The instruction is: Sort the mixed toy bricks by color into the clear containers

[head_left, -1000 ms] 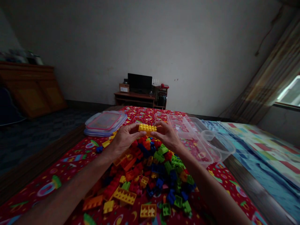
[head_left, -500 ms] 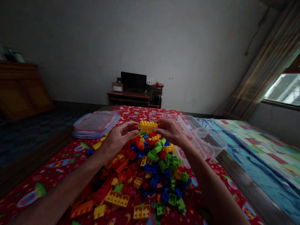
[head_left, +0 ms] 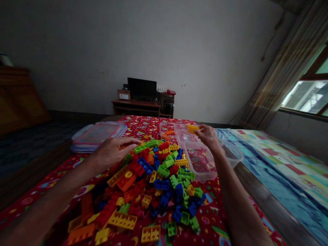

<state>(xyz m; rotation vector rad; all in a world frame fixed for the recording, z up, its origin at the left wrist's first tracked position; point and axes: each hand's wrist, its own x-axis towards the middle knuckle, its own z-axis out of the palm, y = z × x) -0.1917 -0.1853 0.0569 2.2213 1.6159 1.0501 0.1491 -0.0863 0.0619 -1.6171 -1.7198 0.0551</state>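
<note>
My right hand [head_left: 208,137] pinches a yellow toy building brick [head_left: 192,129] and holds it up above the clear plastic boxes. Beside the left edge of the brick pile, my left hand [head_left: 115,150] has its fingers stretched out and its thumb apart, holding nothing. Its fingertips reach close to a green brick [head_left: 140,149]; whether they touch cannot be made out. Between my arms spreads a heap of red, blue, green, orange and yellow bricks [head_left: 162,171]. A clear plastic box [head_left: 202,175] stands right of the heap, below my right hand.
Stacked clear lids [head_left: 98,135] lie at the left. A further clear box [head_left: 176,131] stands behind the pile, near orange bricks [head_left: 167,133]. A round clear container [head_left: 234,158] sits by the right table edge. A red patterned cloth [head_left: 215,205] covers the table; a bed [head_left: 271,177] adjoins it.
My right hand has carried the yellow brick rightward from above the pile to over the clear boxes. My left hand has drawn back left, away from the brick. The view has shifted slightly.
</note>
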